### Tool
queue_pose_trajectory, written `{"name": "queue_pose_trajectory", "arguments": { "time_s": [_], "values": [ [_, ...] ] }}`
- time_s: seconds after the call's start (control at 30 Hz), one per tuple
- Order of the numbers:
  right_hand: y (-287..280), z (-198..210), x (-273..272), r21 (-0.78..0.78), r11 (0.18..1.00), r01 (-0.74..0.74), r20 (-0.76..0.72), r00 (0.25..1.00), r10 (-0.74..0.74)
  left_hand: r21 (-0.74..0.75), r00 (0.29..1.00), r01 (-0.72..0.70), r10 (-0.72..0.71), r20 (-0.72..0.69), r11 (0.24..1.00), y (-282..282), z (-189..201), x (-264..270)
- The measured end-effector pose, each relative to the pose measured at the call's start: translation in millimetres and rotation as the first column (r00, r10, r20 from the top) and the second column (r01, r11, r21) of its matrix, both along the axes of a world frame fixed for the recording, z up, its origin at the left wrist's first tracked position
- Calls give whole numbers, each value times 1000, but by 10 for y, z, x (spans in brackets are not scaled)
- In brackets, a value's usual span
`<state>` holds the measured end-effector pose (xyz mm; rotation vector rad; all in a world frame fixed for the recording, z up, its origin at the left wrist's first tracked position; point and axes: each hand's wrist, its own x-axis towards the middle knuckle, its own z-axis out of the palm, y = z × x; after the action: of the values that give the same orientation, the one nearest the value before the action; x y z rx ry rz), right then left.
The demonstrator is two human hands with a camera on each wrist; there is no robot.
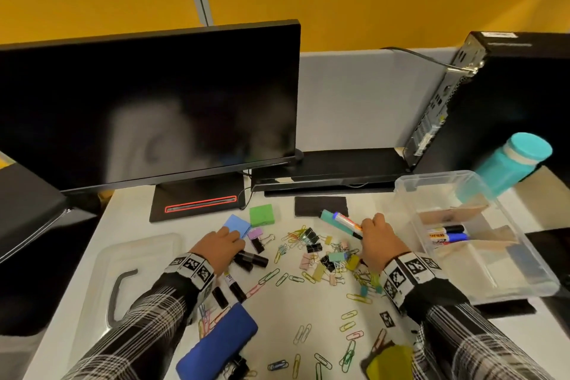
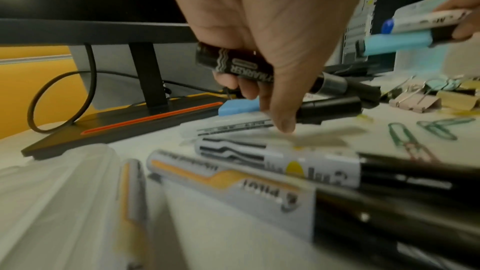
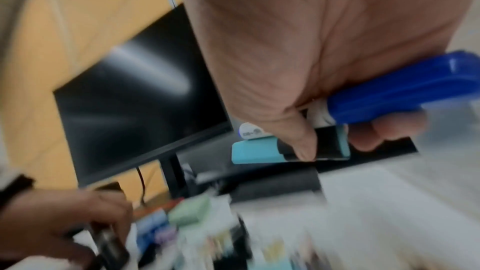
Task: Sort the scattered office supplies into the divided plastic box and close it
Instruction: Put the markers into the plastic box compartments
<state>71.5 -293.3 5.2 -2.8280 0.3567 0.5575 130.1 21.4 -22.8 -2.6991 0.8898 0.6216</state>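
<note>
My left hand (image 1: 220,245) curls round a black marker (image 2: 233,66), and a second black marker (image 2: 330,108) lies under its fingertips on the desk. My right hand (image 1: 379,237) grips a bundle of pens: a teal highlighter (image 1: 328,215) and a white marker with a blue cap (image 3: 402,93). It sits left of the clear divided box (image 1: 438,177), which stands open at the right with a few markers (image 1: 447,233) in one compartment. The box lid (image 1: 138,256) lies flat at the left. Several paper clips and binder clips (image 1: 317,253) are scattered between my hands.
Green (image 1: 261,215) and blue (image 1: 237,225) sticky pads lie by the monitor stand (image 1: 197,203). More markers (image 2: 259,171) lie under my left wrist. A blue eraser (image 1: 222,345) and a yellow pad (image 1: 390,362) are near me. A teal bottle (image 1: 512,163) and PC tower (image 1: 493,95) stand behind the box.
</note>
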Motion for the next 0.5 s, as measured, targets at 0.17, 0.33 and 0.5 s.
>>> {"name": "queue_pose_trajectory", "arguments": {
  "time_s": [0.17, 0.33, 0.5],
  "values": [
    [-309, 700, -234, 76, 997, -31, 251, 968, 11, -271, 980, -152, 180, 82, 951, -7, 187, -156],
    [-934, 1121, -384, -220, 975, 35, 318, 947, 38, -477, 940, -270, 336, 57, 836, -15, 312, -366],
    [-1463, 1040, -398, -467, 884, 28, 74, 997, 8, -530, 930, -338, 361, -64, 778, -167, 355, -605]
  ]
}}
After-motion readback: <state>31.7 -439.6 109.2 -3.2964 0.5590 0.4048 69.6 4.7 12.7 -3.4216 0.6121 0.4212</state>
